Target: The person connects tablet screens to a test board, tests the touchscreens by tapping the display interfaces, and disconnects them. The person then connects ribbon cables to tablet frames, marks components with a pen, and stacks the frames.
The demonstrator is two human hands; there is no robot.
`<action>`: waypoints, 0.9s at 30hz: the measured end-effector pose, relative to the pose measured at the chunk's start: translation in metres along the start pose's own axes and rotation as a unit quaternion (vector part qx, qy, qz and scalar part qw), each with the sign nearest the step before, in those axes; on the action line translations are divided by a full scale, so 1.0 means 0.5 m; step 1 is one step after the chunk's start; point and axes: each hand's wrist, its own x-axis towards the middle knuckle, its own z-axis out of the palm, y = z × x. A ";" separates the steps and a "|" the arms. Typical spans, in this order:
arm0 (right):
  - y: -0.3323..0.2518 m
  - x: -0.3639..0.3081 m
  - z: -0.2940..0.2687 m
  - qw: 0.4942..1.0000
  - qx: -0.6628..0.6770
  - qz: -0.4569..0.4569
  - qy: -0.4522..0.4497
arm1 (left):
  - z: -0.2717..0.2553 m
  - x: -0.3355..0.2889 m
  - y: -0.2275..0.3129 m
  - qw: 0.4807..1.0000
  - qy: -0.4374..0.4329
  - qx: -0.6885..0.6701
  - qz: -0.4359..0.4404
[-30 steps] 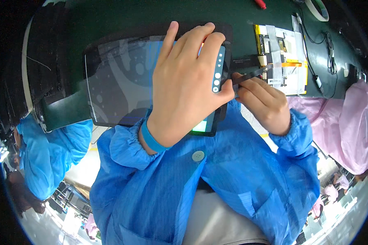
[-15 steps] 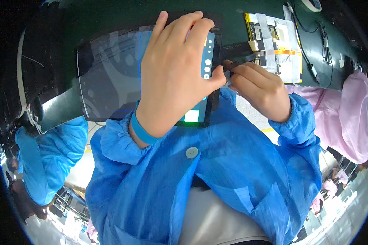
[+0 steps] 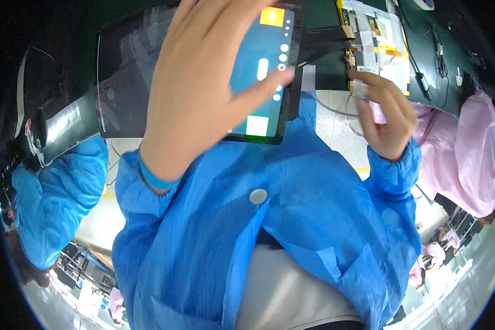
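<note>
A flat black display panel (image 3: 124, 88) lies on the dark bench in front of me. Its right part is a lit blue screen (image 3: 247, 61) with white icons, an orange block and a white block. My left hand (image 3: 198, 82) is open over it, fingers spread and thumb blurred across the lit part; some fingertips are cut off by the top edge. Black ribbon cables (image 3: 322, 36) run from the panel's right side to a taped circuit assembly (image 3: 388, 77) with yellow edges. My right hand (image 3: 393, 113) is at its near left corner, thumb and index finger apart, apparently holding nothing.
A black cable (image 3: 439, 52) lies on the bench beyond the assembly. People in a blue coat (image 3: 66, 192) and a pink coat (image 3: 462, 154) sit close on either side. A grey cable (image 3: 330, 109) hangs by the bench's front edge.
My left hand has shifted left and away from me across the panel. My right hand has left the black ribbon and moved right to the assembly's corner, its fingers opening. More lit screen shows.
</note>
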 end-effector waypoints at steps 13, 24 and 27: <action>0.010 -0.207 0.097 0.777 0.261 0.533 0.210 | 0.040 -0.023 0.022 0.984 -0.116 -0.047 0.127; 0.087 0.043 -0.064 0.973 0.071 0.190 0.109 | -0.018 -0.126 0.019 0.991 0.021 0.093 0.090; 0.150 0.130 -0.049 0.996 0.094 0.000 -0.005 | -0.035 -0.126 0.012 0.989 0.063 0.105 0.087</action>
